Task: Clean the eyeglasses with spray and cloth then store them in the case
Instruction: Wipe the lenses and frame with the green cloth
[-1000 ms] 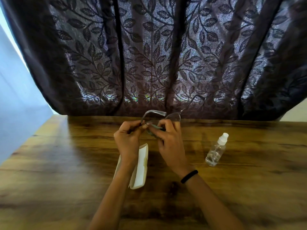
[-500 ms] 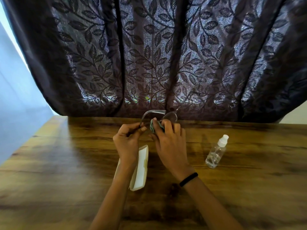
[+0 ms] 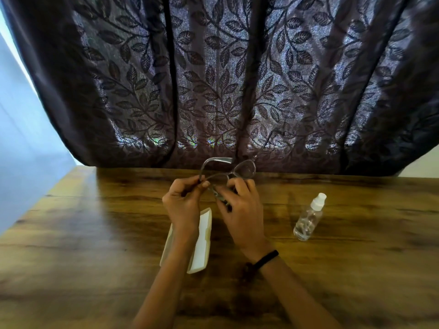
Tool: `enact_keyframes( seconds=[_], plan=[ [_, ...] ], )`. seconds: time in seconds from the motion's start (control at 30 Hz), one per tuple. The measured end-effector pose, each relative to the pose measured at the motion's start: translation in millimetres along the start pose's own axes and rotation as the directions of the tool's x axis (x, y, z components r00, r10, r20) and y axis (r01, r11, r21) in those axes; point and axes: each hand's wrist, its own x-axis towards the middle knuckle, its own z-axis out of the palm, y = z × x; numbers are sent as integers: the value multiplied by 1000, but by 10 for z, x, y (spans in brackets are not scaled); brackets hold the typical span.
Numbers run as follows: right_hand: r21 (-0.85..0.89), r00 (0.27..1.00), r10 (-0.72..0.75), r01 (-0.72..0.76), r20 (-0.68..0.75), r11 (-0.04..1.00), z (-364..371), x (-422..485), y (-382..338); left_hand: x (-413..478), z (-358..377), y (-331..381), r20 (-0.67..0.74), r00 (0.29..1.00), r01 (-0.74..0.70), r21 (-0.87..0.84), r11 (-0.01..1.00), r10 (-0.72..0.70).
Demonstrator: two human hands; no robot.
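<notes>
No text, label, brand, number or sign can be read anywhere: the spray bottle [image 3: 308, 218] is clear and unlabelled, the case [image 3: 202, 243] plain white, the curtain [image 3: 213, 79] only leaf-patterned.

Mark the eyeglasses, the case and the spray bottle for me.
eyeglasses [image 3: 244, 169]: head view, on the uncovered lens.
case [image 3: 202, 243]: head view, on its broad white face.
spray bottle [image 3: 307, 220]: head view, on the clear body below the white cap.
</notes>
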Motion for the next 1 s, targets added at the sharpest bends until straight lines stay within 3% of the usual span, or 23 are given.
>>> enact_keyframes(
  seconds=[0.17, 0.33, 0.47, 0.7, 1.0],
  plan=[
    [184, 995, 85, -94, 56, 979, 19, -36, 65, 17, -28, -50, 6, 999, -47, 69, 997, 46],
    [369, 949, 313, -276, -43, 887, -59, -24, 275, 73, -104, -58, 11, 995, -101, 110, 989, 101],
    [395, 906, 415, -350, -88, 849, -153, 34, 467, 97, -136, -37, 35, 993, -119, 125, 985, 116],
    [226, 933, 345, -315, -106, 922, -173, 169, 538, 45, -62, -9, 75, 996, -51, 38, 998, 48],
    [232, 973, 208, -227, 104, 946, -119, 100, 488, 49, -47, -74, 87, 995, -51, 55, 997, 47]
  ],
)
